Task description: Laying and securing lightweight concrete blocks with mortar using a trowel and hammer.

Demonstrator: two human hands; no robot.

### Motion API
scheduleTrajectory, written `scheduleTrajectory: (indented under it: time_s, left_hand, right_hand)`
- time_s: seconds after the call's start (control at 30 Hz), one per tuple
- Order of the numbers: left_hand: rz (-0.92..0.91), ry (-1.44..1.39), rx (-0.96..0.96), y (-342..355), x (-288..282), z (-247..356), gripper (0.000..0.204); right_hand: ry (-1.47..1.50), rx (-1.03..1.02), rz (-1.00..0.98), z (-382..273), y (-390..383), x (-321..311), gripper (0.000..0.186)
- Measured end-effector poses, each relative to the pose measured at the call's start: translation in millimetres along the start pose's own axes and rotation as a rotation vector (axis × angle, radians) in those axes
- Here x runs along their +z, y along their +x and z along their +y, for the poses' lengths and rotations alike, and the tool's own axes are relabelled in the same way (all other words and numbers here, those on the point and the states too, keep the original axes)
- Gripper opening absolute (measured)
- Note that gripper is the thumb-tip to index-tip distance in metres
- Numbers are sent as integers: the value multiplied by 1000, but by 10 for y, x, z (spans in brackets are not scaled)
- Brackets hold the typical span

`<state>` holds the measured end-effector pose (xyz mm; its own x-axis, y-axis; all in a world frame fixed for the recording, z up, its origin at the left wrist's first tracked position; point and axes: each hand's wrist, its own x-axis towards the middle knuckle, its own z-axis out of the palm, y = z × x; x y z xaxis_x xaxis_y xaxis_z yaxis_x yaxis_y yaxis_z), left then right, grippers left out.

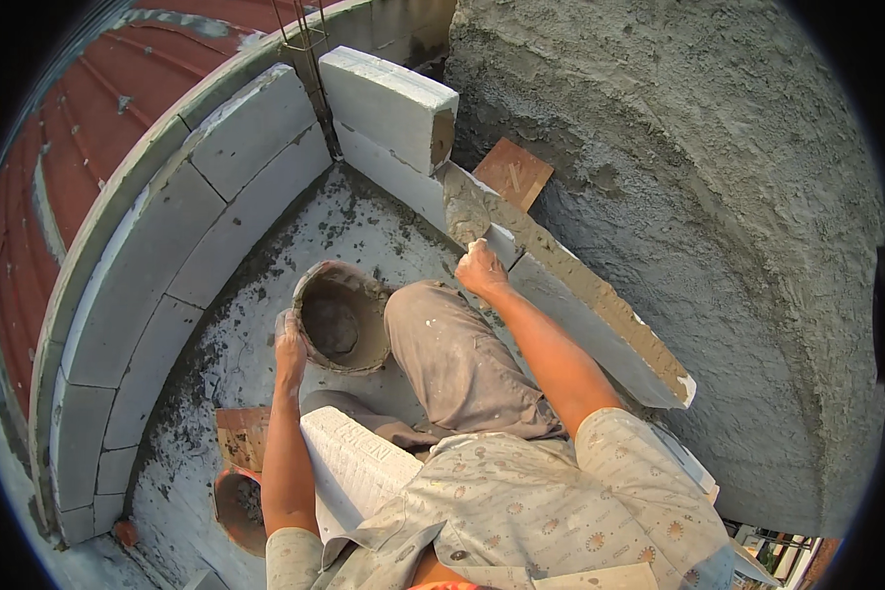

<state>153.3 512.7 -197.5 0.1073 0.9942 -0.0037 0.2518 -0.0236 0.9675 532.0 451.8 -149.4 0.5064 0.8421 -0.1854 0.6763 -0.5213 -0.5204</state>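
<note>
My left hand (287, 339) grips the rim of a mortar-caked bucket (367, 313), tilted beside my knee. Grey mortar (336, 326) lies in its bottom. My right hand (483, 268) is closed around a tool whose handle it hides; a pale flat blade, seemingly a trowel (502, 242), shows just beyond the knuckles. That blade touches the mortar bed (570, 265) spread along the top of a low wall of white blocks (585, 329). At the far end of this bed, one white block (388, 93) stands on the lower course.
To the left curves another block wall (157, 236), with a red metal roof (79, 118) behind it. Steel rods (305, 34) rise at the corner. A loose white block (354, 462) lies by my left arm, near an orange bucket (241, 506). Rough rendered wall (708, 246) fills the right.
</note>
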Motion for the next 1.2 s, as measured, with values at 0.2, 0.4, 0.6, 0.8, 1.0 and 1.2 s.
scheduleTrajectory:
  time_s: [0.2, 0.4, 0.6, 0.8, 1.0, 1.2]
  left_hand:
    - [94, -98, -189, -168, -455, -30, 37]
    - [265, 66, -322, -89, -789, -531, 48]
    - [649, -29, -255, -1632, -1606, -179, 62]
    - [1370, 131, -630, -4397, -1672, -766, 44]
    - [1063, 428, -1531, -4799, -1580, -1133, 62]
    - [1035, 123, -1365, -5336, -1880, -1604, 85]
  right_hand:
    - [-30, -203, -145, -352, -902, -574, 29]
    - [-77, -473, -526, -1592, -987, -526, 35]
    - [-81, -865, -383, -2021, -1186, 362, 54]
    - [42, -438, -1072, -1686, -2192, 643, 91]
    - [518, -200, -1280, -1475, -2269, 624, 110]
    - [411, -321, -1135, -1243, -2337, 920, 112]
